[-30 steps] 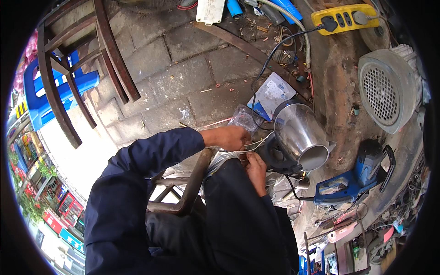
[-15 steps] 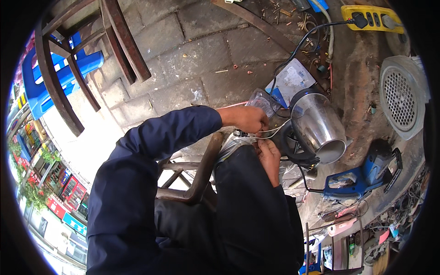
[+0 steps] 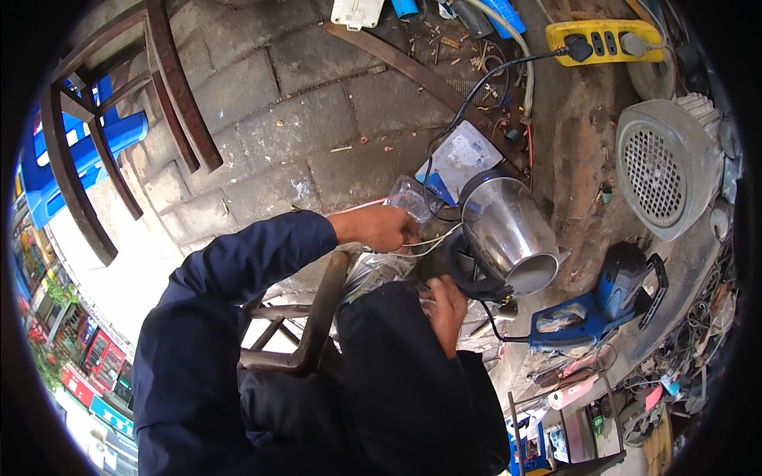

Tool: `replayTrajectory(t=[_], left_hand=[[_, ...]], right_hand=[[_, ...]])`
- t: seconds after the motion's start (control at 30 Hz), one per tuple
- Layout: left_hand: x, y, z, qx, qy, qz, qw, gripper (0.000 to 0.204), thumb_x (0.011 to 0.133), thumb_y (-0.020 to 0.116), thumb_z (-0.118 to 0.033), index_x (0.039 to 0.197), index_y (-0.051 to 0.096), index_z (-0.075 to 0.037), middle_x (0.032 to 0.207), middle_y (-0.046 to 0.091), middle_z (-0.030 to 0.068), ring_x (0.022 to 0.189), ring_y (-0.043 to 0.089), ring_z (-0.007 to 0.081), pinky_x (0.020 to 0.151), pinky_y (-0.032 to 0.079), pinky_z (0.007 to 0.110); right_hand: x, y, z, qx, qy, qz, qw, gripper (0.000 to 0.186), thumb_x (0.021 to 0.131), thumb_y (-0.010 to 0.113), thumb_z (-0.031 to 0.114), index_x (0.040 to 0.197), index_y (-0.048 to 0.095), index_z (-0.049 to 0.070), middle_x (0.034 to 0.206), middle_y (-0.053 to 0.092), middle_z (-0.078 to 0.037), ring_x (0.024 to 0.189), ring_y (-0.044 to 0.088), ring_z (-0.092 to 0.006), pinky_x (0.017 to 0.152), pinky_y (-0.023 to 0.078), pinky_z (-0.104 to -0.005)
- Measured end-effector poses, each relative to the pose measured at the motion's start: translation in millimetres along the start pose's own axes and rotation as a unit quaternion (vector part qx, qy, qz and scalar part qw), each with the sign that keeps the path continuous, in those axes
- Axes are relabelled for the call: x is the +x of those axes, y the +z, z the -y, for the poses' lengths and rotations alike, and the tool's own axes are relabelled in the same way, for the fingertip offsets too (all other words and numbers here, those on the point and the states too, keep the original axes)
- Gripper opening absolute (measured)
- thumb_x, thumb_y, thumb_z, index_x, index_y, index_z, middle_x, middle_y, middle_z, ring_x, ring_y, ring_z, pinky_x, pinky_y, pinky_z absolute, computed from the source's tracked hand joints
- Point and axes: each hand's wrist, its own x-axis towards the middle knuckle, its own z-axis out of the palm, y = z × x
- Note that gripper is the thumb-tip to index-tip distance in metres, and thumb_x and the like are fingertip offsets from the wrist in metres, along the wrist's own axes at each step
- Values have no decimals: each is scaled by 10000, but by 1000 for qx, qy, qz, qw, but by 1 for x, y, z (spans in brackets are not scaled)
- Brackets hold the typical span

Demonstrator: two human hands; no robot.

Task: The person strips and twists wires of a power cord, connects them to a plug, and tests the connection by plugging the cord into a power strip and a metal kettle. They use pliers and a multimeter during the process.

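Observation:
My left hand is closed, its fingertips pinching thin white wires that run to the kettle. This is a shiny steel kettle with a black handle and a dark rim at its far end; its round grey end faces me. My right hand is below and apart from the left, beside my dark-clothed knee and close to the kettle's handle. Its fingers are curled, and whatever they hold is hidden. A clear plastic container sits just beyond my left hand.
A yellow power strip with plugs lies at the far right, its black cord trailing toward the kettle. Right of the kettle are a grey motor with a mesh cover and a blue power tool. A wooden stool stands by my knee.
The view has shifted, so the surroundings appear further left. My right hand has drawn down and away from my left hand and the wires. My left hand still pinches the wires.

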Motion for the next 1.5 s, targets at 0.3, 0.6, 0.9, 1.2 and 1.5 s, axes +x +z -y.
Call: replayTrajectory(t=[0.3, 0.6, 0.9, 1.2, 1.5], left_hand=[[2, 9, 1, 18, -15, -12, 1000, 318, 991, 533, -189, 1185, 706, -4, 1049, 780, 126, 1034, 724, 291, 939, 536, 398], [2, 10, 2, 15, -19, -14, 1000, 313, 987, 536, -190, 1168, 706, 0, 1044, 779, 127, 1037, 722, 302, 929, 539, 407], [4, 15, 4, 16, -10, 1, 1000, 304, 955, 552, -160, 1160, 707, 3, 1035, 782, 129, 1053, 717, 316, 936, 538, 413], [6, 17, 6, 11, -5, -1, 1000, 314, 963, 534, -143, 1179, 701, 12, 1056, 784, 127, 1069, 714, 313, 949, 531, 405], [3, 14, 6, 2, -14, -8, 1000, 311, 975, 534, -151, 1183, 701, 8, 1061, 784, 121, 1079, 709, 307, 963, 524, 399]], right_hand=[[-21, 5, 59, -51, -78, -7, 996, 608, 950, 695, 167, 1454, 446, -63, 1144, 655, -92, 838, 631, -129, 685, 465, -248], [-22, 17, 79, -42, -29, -37, 998, 487, 986, 639, 257, 1335, 578, -77, 987, 699, -129, 757, 652, -142, 657, 468, -255], [-26, 9, 72, -14, -41, -72, 996, 452, 987, 589, 242, 1274, 612, -106, 947, 698, -207, 726, 682, -170, 657, 540, -255], [-26, 2, 70, -31, -63, -67, 995, 455, 987, 587, 239, 1267, 611, -119, 943, 700, -211, 713, 680, -166, 652, 541, -253], [-16, 3, 63, -61, -50, -68, 995, 419, 979, 649, 231, 1263, 647, -78, 925, 722, -145, 694, 676, -144, 626, 506, -242]])
